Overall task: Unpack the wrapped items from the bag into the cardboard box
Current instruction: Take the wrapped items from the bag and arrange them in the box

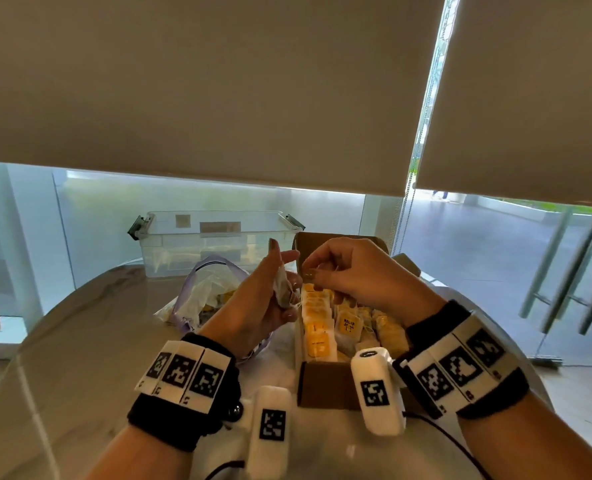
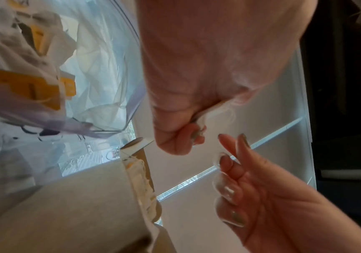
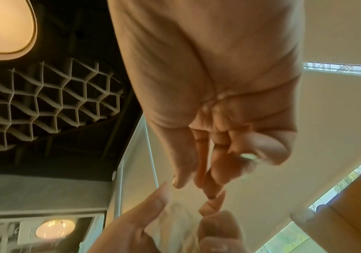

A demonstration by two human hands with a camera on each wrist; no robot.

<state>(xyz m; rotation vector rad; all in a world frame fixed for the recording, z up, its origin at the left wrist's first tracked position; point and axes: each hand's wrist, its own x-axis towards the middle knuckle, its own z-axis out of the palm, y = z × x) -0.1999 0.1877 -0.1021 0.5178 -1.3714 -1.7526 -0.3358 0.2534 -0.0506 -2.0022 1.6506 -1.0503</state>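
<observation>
My left hand point(image 1: 280, 289) is raised between the bag and the box and grips a wrapped tea bag point(image 1: 282, 288), its upper fingers pointing up. My right hand point(image 1: 313, 271) is just to the right of it and pinches the small paper tag point(image 1: 310, 274) at the tea bag's string. Both hands hover above the far left end of the open cardboard box point(image 1: 325, 386), which holds rows of yellow-tagged tea bags point(image 1: 317, 336). The clear zip bag point(image 1: 204, 296) lies left of the box with more wrapped items inside. In the right wrist view the tea bag point(image 3: 179, 220) lies blurred in my left hand.
A clear plastic bin point(image 1: 215, 244) with grey latches stands at the back of the round table point(image 1: 97, 341), behind the zip bag. Roller blinds and a window fill the background. White wrist cameras hang below both wrists near the box's front.
</observation>
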